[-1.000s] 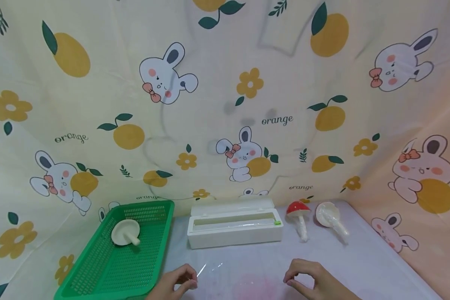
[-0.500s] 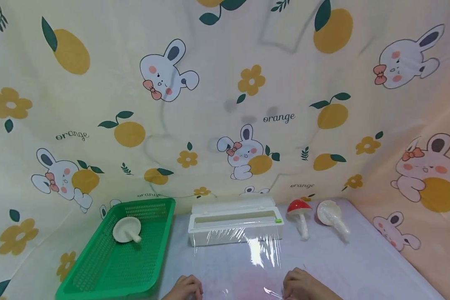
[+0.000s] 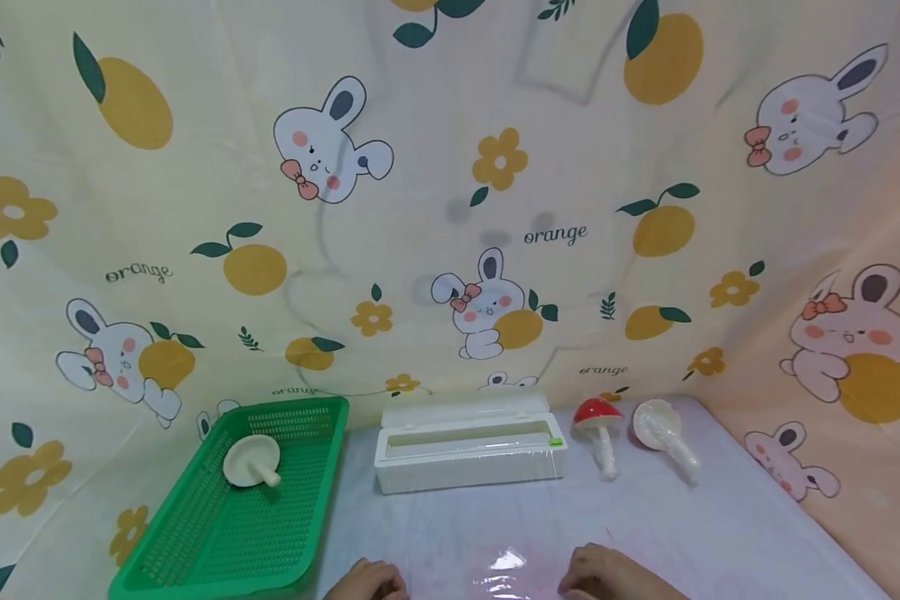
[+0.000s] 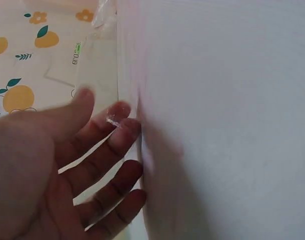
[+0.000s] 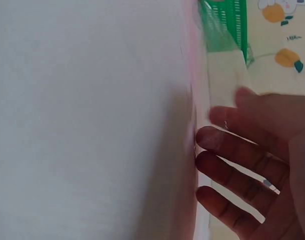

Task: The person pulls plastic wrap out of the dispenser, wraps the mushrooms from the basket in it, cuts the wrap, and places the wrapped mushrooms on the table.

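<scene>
My left hand (image 3: 367, 581) and right hand (image 3: 617, 575) are at the front of the table, on either side of a sheet of clear cling film (image 3: 506, 560) that shows by its glare. In the left wrist view, the thumb stands apart from the fingers, whose tips touch the table surface; a crumpled bit of film (image 4: 113, 121) clings to them. The right wrist view shows relaxed fingers (image 5: 232, 140) resting at the surface, thumb raised. Behind the sheet stands a white cling film dispenser (image 3: 468, 473), lid up, with film across its front wall.
A green basket (image 3: 311, 542) at left holds a mushroom (image 3: 252, 461) with a pale stem. Two more mushrooms, one red-capped (image 3: 598, 414) and one lying cap-underside outward (image 3: 654, 427), stand right of the dispenser, their stems wrapped in film. A patterned cloth (image 3: 420, 167) hangs behind.
Both hands pinched at the film's near edge a second ago. The film came into view stretched from the dispenser, then sank lower. The hands moved down, and their thumbs now stand off the fingers.
</scene>
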The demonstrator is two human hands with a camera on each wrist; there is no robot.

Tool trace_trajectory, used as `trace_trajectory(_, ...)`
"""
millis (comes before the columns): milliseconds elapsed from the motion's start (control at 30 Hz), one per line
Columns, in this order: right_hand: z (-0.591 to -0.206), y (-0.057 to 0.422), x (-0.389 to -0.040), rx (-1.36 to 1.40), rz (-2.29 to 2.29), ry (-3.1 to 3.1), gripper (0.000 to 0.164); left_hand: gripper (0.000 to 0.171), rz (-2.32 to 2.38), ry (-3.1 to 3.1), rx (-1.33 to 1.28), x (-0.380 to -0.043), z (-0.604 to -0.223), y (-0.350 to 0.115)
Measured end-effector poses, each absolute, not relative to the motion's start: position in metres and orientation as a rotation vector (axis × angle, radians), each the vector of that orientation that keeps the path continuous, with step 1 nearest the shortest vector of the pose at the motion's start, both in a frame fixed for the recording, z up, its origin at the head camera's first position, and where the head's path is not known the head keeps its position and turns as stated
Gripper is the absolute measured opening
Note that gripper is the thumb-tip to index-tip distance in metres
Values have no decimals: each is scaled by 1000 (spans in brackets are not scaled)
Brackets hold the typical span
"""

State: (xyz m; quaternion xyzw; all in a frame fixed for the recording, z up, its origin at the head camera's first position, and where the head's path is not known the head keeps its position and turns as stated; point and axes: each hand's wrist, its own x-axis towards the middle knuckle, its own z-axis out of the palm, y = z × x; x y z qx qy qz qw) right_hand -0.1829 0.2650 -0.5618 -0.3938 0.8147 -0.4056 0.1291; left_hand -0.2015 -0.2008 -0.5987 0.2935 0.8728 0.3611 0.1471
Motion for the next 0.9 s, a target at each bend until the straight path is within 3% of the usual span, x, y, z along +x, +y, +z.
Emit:
trace_trajectory(333,-556,258,-178,-685,-1252,2382,20,7,1089,2371,548,-224,-634,-216)
trace_trajectory(533,-561,258,-177,-601,-1236,2378,21,8,1136,2336,614,-221,-633,-221)
trace_trajectory(667,-565,263,-178,-714,-1248,2387,22,16,1256,2223,721,-205,-586,-223)
trace_trajectory(900,-569,265,-182,-820,-1267,2364,22,25,1243,2400,653,-164,-450,-227)
